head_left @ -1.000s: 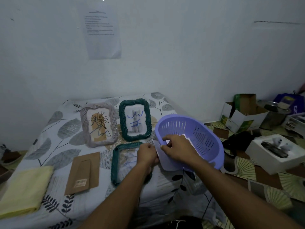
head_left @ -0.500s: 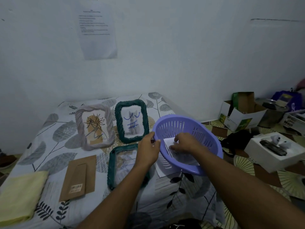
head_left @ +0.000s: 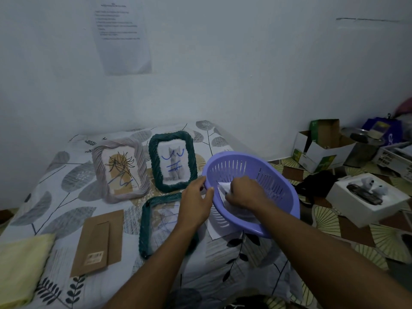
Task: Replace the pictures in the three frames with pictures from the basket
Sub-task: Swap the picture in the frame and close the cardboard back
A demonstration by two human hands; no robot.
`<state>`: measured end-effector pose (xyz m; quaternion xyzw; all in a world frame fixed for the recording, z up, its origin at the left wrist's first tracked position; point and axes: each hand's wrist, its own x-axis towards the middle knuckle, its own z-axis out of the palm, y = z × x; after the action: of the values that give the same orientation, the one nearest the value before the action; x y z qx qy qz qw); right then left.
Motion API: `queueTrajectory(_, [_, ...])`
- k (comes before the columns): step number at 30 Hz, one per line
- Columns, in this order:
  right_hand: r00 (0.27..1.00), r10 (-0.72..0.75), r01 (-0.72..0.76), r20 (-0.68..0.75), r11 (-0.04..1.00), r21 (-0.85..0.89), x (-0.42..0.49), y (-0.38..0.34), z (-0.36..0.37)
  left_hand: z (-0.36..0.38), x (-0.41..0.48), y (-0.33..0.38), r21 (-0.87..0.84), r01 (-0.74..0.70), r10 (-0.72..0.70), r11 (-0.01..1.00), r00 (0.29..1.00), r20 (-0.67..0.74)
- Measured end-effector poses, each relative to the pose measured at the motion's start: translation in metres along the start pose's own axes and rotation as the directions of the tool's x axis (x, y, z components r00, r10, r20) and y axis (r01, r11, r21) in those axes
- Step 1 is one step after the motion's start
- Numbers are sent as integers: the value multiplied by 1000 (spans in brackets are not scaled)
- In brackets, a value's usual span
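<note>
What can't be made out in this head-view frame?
Head view: pictures in the purple basket, covered by the right hand; images and grip hidden.
The near green frame: left hand and forearm hide its right side.
The wall sheet: print too small.
The yellow cloth: cut off by the left edge.

Bed [head_left: 66, 197], leaf-print sheet. On it:
- pale twisted frame [head_left: 121, 170], 11 o'clock
- green frame [head_left: 172, 160] with cat picture, 12 o'clock
- second green frame [head_left: 156, 221], centre
- brown backing board [head_left: 98, 241], 8 o'clock
- yellow cloth [head_left: 22, 266] beyond it, at the edge
- purple basket [head_left: 276, 181], 2 o'clock, over a white sheet [head_left: 215, 230]
</note>
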<state>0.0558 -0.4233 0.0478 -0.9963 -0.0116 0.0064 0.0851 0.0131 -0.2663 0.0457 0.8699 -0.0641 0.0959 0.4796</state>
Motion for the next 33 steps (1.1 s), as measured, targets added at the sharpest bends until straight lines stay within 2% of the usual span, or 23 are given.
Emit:
queueTrajectory(5, [995, 19, -10, -102, 996, 90, -5, 7, -5, 1, 0, 0, 2, -15, 15, 1000, 1000, -14])
queueTrajectory(12, [978, -94, 121, -186, 983, 140, 2, 12, -9, -1, 2, 0, 8, 18, -18, 1000, 1000, -6])
queueTrajectory(16, [966, 33, 63, -257, 932, 356, 5, 11, -21, -7, 6, -3, -69, 64, -64, 996, 998, 14])
queueTrajectory(18, [951, 137, 39, -278, 837, 546, 7, 3, -37, -13, 9, -1, -134, 84, -87, 987, 996, -15])
queueTrajectory(20, [956, 174, 57, -237, 681, 730, 5, -10, -58, -22, 13, 4, -236, 141, -150, 962, 988, -21])
queueTrajectory(23, [976, 135, 102, -170, 408, 907, -10, -39, -81, -42, 19, 11, -526, 266, -271, 807, 960, 70])
queueTrajectory(25, [981, 125, 96, -147, 342, 935, -19, -58, -83, -62, 18, 13, -638, 250, -270, 728, 960, 68])
queueTrajectory(27, [979, 127, 92, -159, 419, 903, -26, -77, -75, -82, 11, 4, -613, 197, -255, 765, 967, -8])
queueTrajectory(29, [976, 95, 120, -198, 525, 843, -31, -95, -58, -98, 3, -14, -512, 162, -253, 843, 961, -112])
queueTrajectory(33, [973, -42, 178, -225, 757, 629, -41, -123, -6, -112, -16, -55, -178, 169, -204, 969, 958, -201])
